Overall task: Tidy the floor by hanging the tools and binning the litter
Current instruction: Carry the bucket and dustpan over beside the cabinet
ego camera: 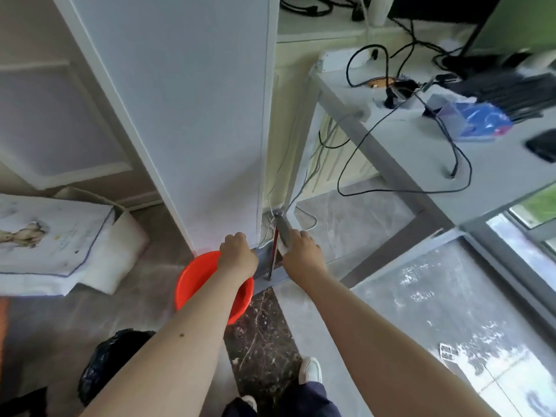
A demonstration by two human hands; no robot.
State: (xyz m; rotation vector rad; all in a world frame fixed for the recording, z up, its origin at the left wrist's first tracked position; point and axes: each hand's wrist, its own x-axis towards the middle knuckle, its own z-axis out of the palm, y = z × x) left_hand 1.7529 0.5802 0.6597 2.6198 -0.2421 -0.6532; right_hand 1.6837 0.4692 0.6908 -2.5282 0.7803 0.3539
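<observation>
Grey tiled floor (346,227) at frame centre: I see my left hand (237,251) gripping the dustpan (266,257), right hand (301,248) holding its grey handle (282,228), beside a red basin (192,281).

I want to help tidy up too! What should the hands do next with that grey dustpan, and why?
Probably lift it off the floor to hang it. Both hands, left hand and right hand, grip the grey dustpan beside the red basin, low by the white panel.

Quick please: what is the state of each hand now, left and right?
Left hand: fingers curled, gripping the grey dustpan.
Right hand: fingers curled round the grey handle beside the dustpan.
</observation>
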